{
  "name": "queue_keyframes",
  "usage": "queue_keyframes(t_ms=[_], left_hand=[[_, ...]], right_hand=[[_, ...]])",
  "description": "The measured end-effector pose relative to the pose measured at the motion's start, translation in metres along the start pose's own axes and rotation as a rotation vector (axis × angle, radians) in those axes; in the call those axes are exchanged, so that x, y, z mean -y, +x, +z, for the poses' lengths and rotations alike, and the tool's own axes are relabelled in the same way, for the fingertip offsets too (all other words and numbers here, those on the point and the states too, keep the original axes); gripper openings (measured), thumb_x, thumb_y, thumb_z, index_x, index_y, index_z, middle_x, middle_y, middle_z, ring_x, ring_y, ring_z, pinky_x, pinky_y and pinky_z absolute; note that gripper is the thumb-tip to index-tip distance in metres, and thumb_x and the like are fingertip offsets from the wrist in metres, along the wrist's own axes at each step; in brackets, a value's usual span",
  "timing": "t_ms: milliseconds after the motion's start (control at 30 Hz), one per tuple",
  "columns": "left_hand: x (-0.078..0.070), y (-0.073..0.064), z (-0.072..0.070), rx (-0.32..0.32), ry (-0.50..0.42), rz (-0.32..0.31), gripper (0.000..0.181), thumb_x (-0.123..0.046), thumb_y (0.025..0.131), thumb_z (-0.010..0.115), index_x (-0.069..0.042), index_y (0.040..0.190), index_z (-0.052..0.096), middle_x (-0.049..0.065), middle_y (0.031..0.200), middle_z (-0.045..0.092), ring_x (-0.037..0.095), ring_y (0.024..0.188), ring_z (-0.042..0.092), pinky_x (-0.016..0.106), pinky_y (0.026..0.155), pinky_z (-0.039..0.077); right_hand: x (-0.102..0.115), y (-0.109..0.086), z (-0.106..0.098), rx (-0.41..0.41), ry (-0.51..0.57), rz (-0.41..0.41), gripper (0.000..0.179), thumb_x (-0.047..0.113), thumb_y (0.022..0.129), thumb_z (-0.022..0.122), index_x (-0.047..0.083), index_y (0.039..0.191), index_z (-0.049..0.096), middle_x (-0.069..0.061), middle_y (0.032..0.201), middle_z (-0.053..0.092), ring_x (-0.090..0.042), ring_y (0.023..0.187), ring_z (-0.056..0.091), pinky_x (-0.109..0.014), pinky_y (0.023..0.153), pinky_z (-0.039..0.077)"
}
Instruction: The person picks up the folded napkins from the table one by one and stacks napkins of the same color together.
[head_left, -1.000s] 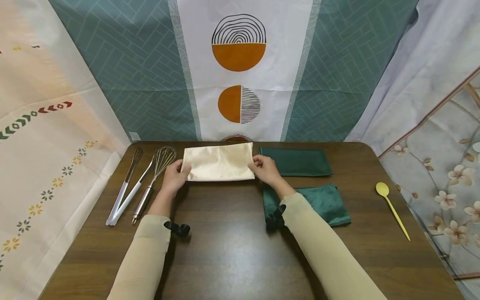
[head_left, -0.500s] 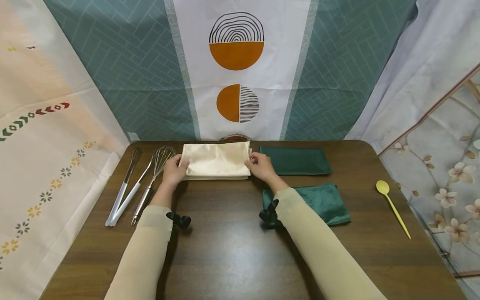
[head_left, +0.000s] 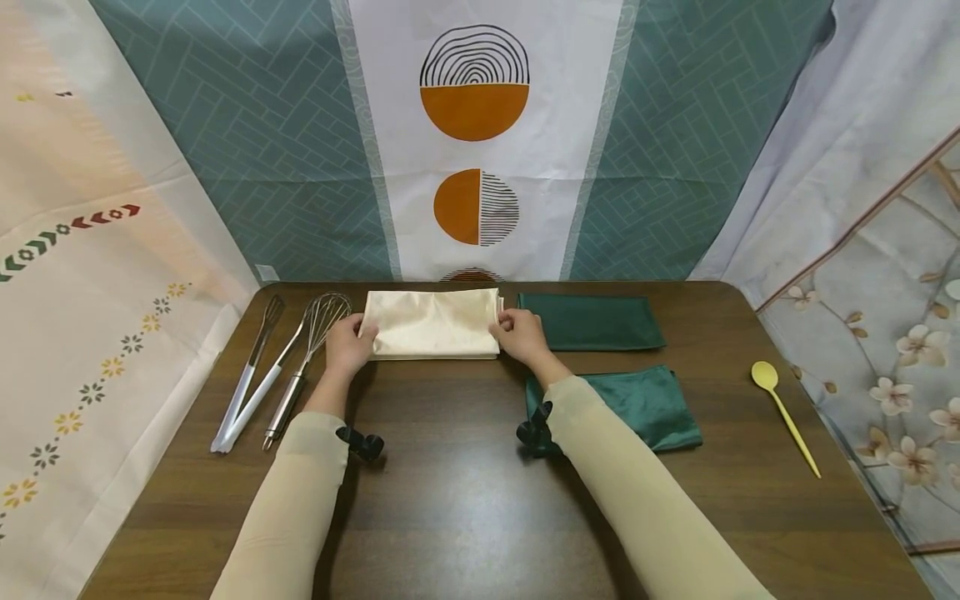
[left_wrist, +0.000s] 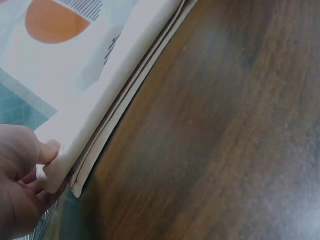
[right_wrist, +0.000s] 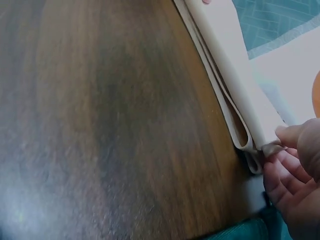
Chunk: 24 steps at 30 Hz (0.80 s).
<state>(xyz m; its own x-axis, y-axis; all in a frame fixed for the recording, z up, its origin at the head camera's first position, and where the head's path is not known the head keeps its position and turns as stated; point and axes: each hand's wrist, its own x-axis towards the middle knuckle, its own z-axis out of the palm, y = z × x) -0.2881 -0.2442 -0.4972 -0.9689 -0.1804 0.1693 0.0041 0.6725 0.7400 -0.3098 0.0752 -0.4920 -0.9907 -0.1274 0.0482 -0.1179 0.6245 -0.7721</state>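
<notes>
A cream satin cloth (head_left: 433, 325), folded into a long rectangle, is at the back of the wooden table. Its left end is pinched between the thumb and fingers of my left hand (head_left: 347, 346). At the opposite end, my right hand (head_left: 523, 336) pinches the near corner. Folded layers (right_wrist: 220, 95) show below the top fold in the right wrist view, with the upper fold lifted slightly off them. The left wrist view shows the thumb on top of the cloth (left_wrist: 107, 102) and the fingers beneath it.
Left of the cloth lie a whisk (head_left: 300, 375) and long tongs (head_left: 255, 387). Two folded green cloths, one dark (head_left: 600, 323) and one shinier (head_left: 645, 408), lie to the right, partly behind my right arm. A yellow spoon (head_left: 783, 417) is farther right.
The cream cloth has shifted slightly left, and its lower layers now show along the near edge. My right hand has moved a little left with its end; both hands keep their hold.
</notes>
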Motion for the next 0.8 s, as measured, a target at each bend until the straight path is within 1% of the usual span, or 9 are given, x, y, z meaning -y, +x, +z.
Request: queue_keyframes(t_ms=[100, 200, 333, 400, 567, 667, 800], left_hand=[[-0.002, -0.003, -0.001, -0.008, 0.008, -0.003, 0.036, -0.011, 0.099, 0.063, 0.011, 0.128, 0.062, 0.031, 0.114, 0.066, 0.046, 0.111, 0.058, 0.056, 0.101, 0.041], [-0.004, -0.007, -0.002, -0.024, 0.008, 0.011, 0.041, -0.011, 0.097, 0.064, 0.012, 0.131, 0.058, 0.032, 0.119, 0.063, 0.047, 0.115, 0.055, 0.057, 0.104, 0.037], [-0.007, -0.011, -0.002, -0.078, 0.021, 0.049, 0.044, -0.013, 0.096, 0.067, 0.009, 0.133, 0.057, 0.030, 0.126, 0.056, 0.048, 0.123, 0.048, 0.059, 0.107, 0.033], [-0.010, -0.013, -0.001, -0.115, 0.026, 0.065, 0.043, -0.014, 0.096, 0.067, 0.007, 0.133, 0.058, 0.029, 0.127, 0.055, 0.048, 0.124, 0.047, 0.060, 0.106, 0.034], [-0.019, -0.023, 0.004, -0.188, 0.027, 0.090, 0.034, -0.014, 0.096, 0.066, 0.003, 0.126, 0.065, 0.025, 0.120, 0.061, 0.044, 0.118, 0.051, 0.059, 0.100, 0.038], [-0.025, -0.030, 0.010, -0.201, -0.011, 0.106, 0.031, -0.013, 0.095, 0.068, 0.002, 0.122, 0.067, 0.023, 0.116, 0.063, 0.041, 0.114, 0.055, 0.057, 0.098, 0.040], [-0.037, -0.041, 0.019, -0.185, -0.157, 0.113, 0.027, -0.011, 0.094, 0.071, 0.003, 0.117, 0.070, 0.020, 0.110, 0.066, 0.036, 0.107, 0.060, 0.048, 0.092, 0.048]], right_hand=[[-0.001, -0.003, -0.002, 0.003, -0.007, -0.004, 0.030, 0.022, 0.098, 0.068, -0.001, 0.117, 0.071, -0.013, 0.102, 0.073, -0.030, 0.100, 0.067, -0.043, 0.092, 0.054], [-0.002, -0.006, -0.006, -0.021, -0.008, -0.017, 0.030, 0.022, 0.098, 0.068, -0.002, 0.117, 0.070, -0.014, 0.103, 0.073, -0.030, 0.097, 0.067, -0.043, 0.089, 0.055], [-0.007, -0.011, -0.014, -0.074, 0.020, -0.030, 0.033, 0.022, 0.098, 0.068, -0.004, 0.120, 0.068, -0.015, 0.104, 0.071, -0.029, 0.097, 0.067, -0.042, 0.088, 0.054], [-0.010, -0.014, -0.019, -0.088, 0.033, -0.039, 0.035, 0.022, 0.099, 0.068, -0.004, 0.122, 0.067, -0.016, 0.105, 0.071, -0.029, 0.097, 0.067, -0.042, 0.088, 0.054], [-0.021, -0.026, -0.036, -0.100, 0.030, -0.072, 0.036, 0.022, 0.099, 0.067, -0.005, 0.123, 0.066, -0.017, 0.106, 0.072, -0.030, 0.097, 0.068, -0.043, 0.087, 0.055], [-0.027, -0.033, -0.046, -0.106, 0.028, -0.074, 0.037, 0.023, 0.100, 0.066, -0.005, 0.124, 0.066, -0.017, 0.107, 0.072, -0.031, 0.098, 0.069, -0.045, 0.087, 0.055], [-0.035, -0.044, -0.058, -0.115, 0.034, -0.068, 0.039, 0.024, 0.100, 0.066, -0.005, 0.126, 0.064, -0.018, 0.110, 0.071, -0.033, 0.101, 0.068, -0.046, 0.090, 0.054]])
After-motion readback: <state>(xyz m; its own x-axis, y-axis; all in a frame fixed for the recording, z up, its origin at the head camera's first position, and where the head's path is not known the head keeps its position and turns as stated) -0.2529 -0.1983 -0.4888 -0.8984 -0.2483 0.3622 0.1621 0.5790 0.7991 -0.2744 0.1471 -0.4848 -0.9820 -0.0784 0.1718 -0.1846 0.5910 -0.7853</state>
